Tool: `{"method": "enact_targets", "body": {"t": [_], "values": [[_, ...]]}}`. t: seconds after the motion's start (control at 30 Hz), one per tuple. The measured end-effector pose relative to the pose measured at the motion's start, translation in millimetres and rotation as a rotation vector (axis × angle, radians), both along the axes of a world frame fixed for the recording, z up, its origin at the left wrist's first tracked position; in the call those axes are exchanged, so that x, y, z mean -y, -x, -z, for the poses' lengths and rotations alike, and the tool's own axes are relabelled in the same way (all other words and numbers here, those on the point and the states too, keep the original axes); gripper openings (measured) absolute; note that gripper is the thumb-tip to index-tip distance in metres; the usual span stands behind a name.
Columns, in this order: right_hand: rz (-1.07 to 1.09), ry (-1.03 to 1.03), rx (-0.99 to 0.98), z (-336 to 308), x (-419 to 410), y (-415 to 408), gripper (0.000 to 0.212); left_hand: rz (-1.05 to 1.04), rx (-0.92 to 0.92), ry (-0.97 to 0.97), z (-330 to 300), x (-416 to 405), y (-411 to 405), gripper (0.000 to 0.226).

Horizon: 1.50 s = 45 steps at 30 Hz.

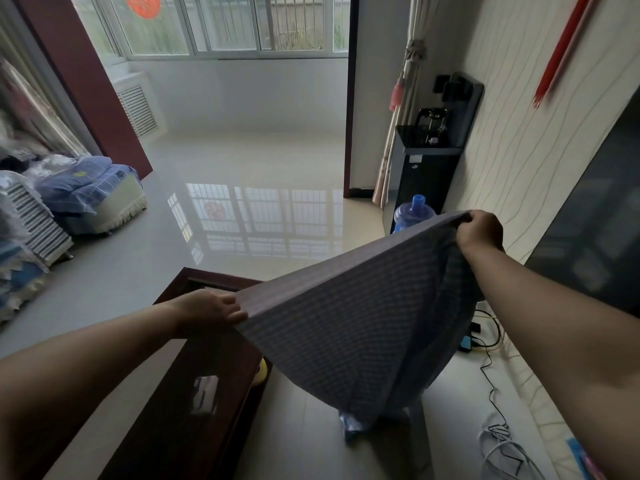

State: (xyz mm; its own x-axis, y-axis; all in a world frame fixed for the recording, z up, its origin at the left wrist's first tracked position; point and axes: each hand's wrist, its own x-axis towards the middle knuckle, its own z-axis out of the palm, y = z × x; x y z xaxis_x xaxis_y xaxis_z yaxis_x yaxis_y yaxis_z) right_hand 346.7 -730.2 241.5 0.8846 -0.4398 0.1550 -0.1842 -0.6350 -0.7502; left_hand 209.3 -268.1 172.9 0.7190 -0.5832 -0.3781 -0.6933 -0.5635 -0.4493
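A blue-grey checked cloth (353,327) hangs stretched in the air between my two hands, its lower part sagging down to the tiled floor. My left hand (211,311) pinches the cloth's top edge at its left corner, above a dark wooden table. My right hand (479,230) grips the other end of that edge, raised higher and further right, near the wall. The top edge runs taut from left hand up to right hand.
A dark red wooden table (194,375) with a glass top stands below my left arm. A black water dispenser (429,168) and a blue water jug (414,213) stand by the right wall. Cables (491,375) trail on the floor at right. Bedding piles (86,192) lie at left.
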Motion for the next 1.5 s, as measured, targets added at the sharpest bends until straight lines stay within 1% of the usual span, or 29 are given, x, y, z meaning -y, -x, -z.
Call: {"method": "enact_targets", "body": {"t": [0.03, 0.1, 0.13, 0.2, 0.23, 0.27, 0.3, 0.33, 0.37, 0.4, 0.43, 0.47, 0.53, 0.7, 0.77, 0.83, 0.9, 0.93, 0.97, 1.03, 1.07, 1.13, 1.17, 1.2, 1.23, 1.27, 1.33, 1.4, 1.5], "values": [[-0.008, 0.011, 0.013, 0.2, -2.9, 1.1, 0.033, 0.011, -0.006, 0.018, 0.0, 1.5, 3.1, 0.051], [-0.007, 0.018, 0.026, 2.1, -5.4, 1.4, 0.032, 0.026, 0.1, 0.075, -3.1, 5.4, 8.8, 0.055], [0.001, 0.014, 0.028, 3.1, -5.3, 0.7, 0.032, -0.021, 0.173, 0.124, -5.7, 7.1, 8.8, 0.055], [0.02, -0.003, 0.019, 5.0, -3.1, -0.1, 0.032, -0.158, 0.285, 0.31, -12.8, 9.9, 7.9, 0.045], [0.032, -0.008, 0.01, 6.0, -1.6, -0.5, 0.033, -0.256, 0.277, 0.393, -18.1, 11.2, 5.2, 0.036], [0.044, -0.011, 0.001, 6.9, 0.0, -0.8, 0.033, -0.303, 0.276, 0.439, -21.3, 12.2, 2.9, 0.028], [0.058, -0.018, -0.009, 7.5, 1.4, -0.9, 0.034, -0.273, 0.25, 0.439, -21.0, 11.4, 1.0, 0.023], [0.071, -0.029, -0.019, 8.3, 2.1, -0.8, 0.034, -0.172, 0.204, 0.458, -22.5, 11.1, 0.1, 0.02], [0.079, -0.04, -0.026, 9.0, 2.1, -0.7, 0.034, -0.034, 0.174, 0.434, -24.3, 12.8, -0.5, 0.021], [0.082, -0.047, -0.03, 9.7, 1.4, -0.5, 0.034, 0.082, 0.16, 0.365, -24.1, 14.9, 0.1, 0.024], [0.081, -0.048, -0.032, 10.6, 0.3, -0.3, 0.034, 0.11, 0.109, 0.27, -21.5, 15.0, 1.2, 0.026], [0.076, -0.043, -0.033, 11.3, -1.0, 0.0, 0.034, 0.085, 0.074, 0.182, -17.5, 15.1, 0.5, 0.032], [0.062, -0.027, -0.031, 12.7, -3.1, 1.2, 0.033, -0.073, -0.002, 0.073, -9.7, 9.6, 0.2, 0.043], [0.045, -0.008, -0.03, 14.4, -6.2, 2.0, 0.033, -0.138, -0.035, 0.084, -4.0, -4.8, -1.8, 0.04], [0.039, 0.015, -0.031, 14.3, -10.1, 2.0, 0.033, -0.256, 0.053, 0.162, -1.3, -7.3, -5.4, 0.043], [0.022, 0.045, -0.026, 14.6, -16.2, 3.2, 0.032, -0.471, 0.177, 0.243, -4.0, -4.5, -11.8, 0.049], [-0.016, 0.108, 0.008, 17.2, -20.8, 6.3, 0.031, -0.682, 0.249, 0.253, -14.1, -0.8, -22.4, 0.062], [-0.032, 0.149, 0.047, 18.4, -21.1, 7.7, 0.03, -0.737, 0.273, 0.236, -21.8, 0.3, -26.7, 0.064], [-0.047, 0.184, 0.098, 18.1, -18.9, 8.4, 0.029, -0.755, 0.327, 0.233, -31.9, -0.8, -32.7, 0.056], [-0.061, 0.207, 0.215, 7.5, -10.7, 5.7, 0.027, -0.681, 0.56, 0.32, -67.2, -5.6, -48.2, 0.023], [-0.046, 0.196, 0.271, -2.9, -5.9, 3.0, 0.029, -0.64, 0.69, 0.383, -90.1, -7.1, -56.1, 0.017], [0.034, 0.152, 0.402, -30.4, 2.7, -2.0, 0.036, -0.594, 0.933, 0.515, -134.1, -6.8, -68.8, 0.025], [0.069, 0.139, 0.469, -45.2, 6.2, -3.5, 0.038, -0.584, 0.996, 0.577, -152.4, -3.3, -72.8, 0.025], [0.076, 0.136, 0.505, -58.2, 9.0, -4.9, 0.039, -0.574, 0.985, 0.618, -164.5, 2.0, -75.7, 0.022], [0.039, 0.153, 0.48, -67.7, 11.7, -7.3, 0.041, -0.543, 0.935, 0.617, -170.0, 5.6, -77.3, 0.017], [-0.04, 0.199, 0.397, -73.0, 14.3, -9.9, 0.044, -0.502, 0.907, 0.584, -171.4, 6.6, -76.3, 0.015], [-0.209, 0.32, 0.223, -72.4, 19.0, -12.8, 0.044, -0.498, 0.962, 0.537, -175.8, 2.1, -68.5, 0.019], [-0.256, 0.325, 0.19, -61.8, 21.7, -13.1, 0.037, -0.528, 1.03, 0.546, -184.0, -0.3, -60.3, 0.019], [-0.28, 0.318, 0.18, -55.1, 20.1, -17.3, 0.035, -0.542, 1.033, 0.502, -191.7, 7.1, -59.3, 0.028]]}}
